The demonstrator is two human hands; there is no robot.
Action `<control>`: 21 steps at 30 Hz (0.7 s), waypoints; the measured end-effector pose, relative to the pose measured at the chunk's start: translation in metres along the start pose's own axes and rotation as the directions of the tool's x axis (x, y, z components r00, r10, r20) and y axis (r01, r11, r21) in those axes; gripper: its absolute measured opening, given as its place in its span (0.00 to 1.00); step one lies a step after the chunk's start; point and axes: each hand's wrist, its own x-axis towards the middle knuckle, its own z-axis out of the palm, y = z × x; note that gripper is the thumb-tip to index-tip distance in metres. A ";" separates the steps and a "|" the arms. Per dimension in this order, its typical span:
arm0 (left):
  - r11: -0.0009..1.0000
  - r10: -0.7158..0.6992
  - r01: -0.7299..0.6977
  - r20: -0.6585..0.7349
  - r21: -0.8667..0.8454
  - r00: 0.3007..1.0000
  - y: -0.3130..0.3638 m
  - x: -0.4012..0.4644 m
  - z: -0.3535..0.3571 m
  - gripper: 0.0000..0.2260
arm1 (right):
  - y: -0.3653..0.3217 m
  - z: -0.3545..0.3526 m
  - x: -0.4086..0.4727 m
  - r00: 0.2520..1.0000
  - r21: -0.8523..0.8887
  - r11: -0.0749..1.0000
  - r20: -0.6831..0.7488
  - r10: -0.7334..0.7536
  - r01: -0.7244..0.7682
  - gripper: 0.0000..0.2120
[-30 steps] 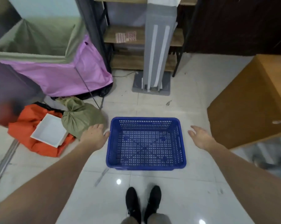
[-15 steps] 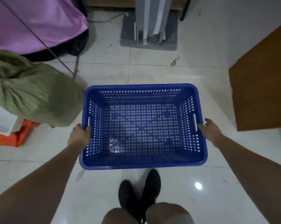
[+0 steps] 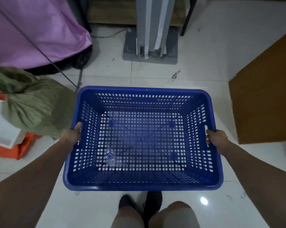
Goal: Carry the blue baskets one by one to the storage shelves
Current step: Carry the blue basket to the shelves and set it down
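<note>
Since the earlier frame, both hands have closed fully on the blue basket (image 3: 142, 139). Left hand (image 3: 72, 134) grips the left rim; right hand (image 3: 216, 139) is curled through the right wall's handle slot. Basket held level in front of the knees, above the tiled floor (image 3: 155, 74), green sack (image 3: 33, 106) just beside its left edge.

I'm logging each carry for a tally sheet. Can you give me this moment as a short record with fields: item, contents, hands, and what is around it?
item: blue basket, perforated plastic
contents: nothing seen inside
left hand: gripping the basket's left rim
right hand: gripping the right rim at the handle slot
left of basket: green sack, orange bag, pink cover
right of basket: brown cabinet
ahead: grey stand on white tile floor
</note>
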 end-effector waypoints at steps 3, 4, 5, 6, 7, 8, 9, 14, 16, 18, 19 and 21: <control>0.995 0.096 -0.097 0.032 0.039 0.995 0.062 -0.073 -0.057 0.27 | -0.045 -0.065 -0.080 0.999 0.045 0.999 0.019 -0.029 0.028 0.10; 0.990 0.133 -0.135 0.046 0.045 0.990 0.087 -0.101 -0.076 0.25 | -0.061 -0.089 -0.109 0.999 0.047 0.998 0.019 -0.038 0.037 0.10; 0.985 0.162 -0.165 0.066 0.043 0.985 0.109 -0.126 -0.092 0.24 | -0.074 -0.111 -0.132 0.998 0.046 0.998 0.022 -0.053 0.052 0.11; 0.979 0.194 -0.198 0.077 0.041 0.978 0.136 -0.155 -0.109 0.24 | -0.090 -0.135 -0.160 0.997 0.044 0.996 0.018 -0.075 0.074 0.13; 0.973 0.223 -0.227 0.084 0.039 0.971 0.161 -0.183 -0.125 0.23 | -0.106 -0.157 -0.189 0.995 0.043 0.994 0.013 -0.098 0.097 0.15; 0.963 0.262 -0.266 0.094 0.037 0.961 0.187 -0.212 -0.143 0.23 | -0.122 -0.179 -0.219 0.992 0.034 0.991 -0.002 -0.128 0.128 0.17; 0.950 0.303 -0.308 0.100 0.044 0.948 0.212 -0.238 -0.160 0.22 | -0.138 -0.200 -0.251 0.987 0.019 0.987 -0.024 -0.157 0.157 0.18; 0.862 0.494 -0.502 0.109 0.065 0.863 0.320 -0.332 -0.243 0.24 | -0.209 -0.286 -0.393 0.955 0.070 0.957 -0.116 -0.274 0.283 0.20; 0.820 0.557 -0.569 0.145 0.061 0.818 0.356 -0.355 -0.270 0.26 | -0.225 -0.308 -0.434 0.929 0.073 0.937 -0.175 -0.326 0.342 0.21; 0.776 0.612 -0.629 0.188 0.044 0.768 0.387 -0.378 -0.294 0.30 | -0.231 -0.322 -0.479 0.895 0.077 0.912 -0.241 -0.376 0.404 0.22; 0.753 0.640 -0.658 0.207 0.028 0.740 0.401 -0.391 -0.304 0.31 | -0.233 -0.328 -0.502 0.873 0.080 0.896 -0.281 -0.399 0.436 0.23; 0.727 0.662 -0.687 0.247 0.022 0.708 0.422 -0.411 -0.318 0.33 | -0.229 -0.334 -0.542 0.842 0.092 0.884 -0.364 -0.399 0.459 0.24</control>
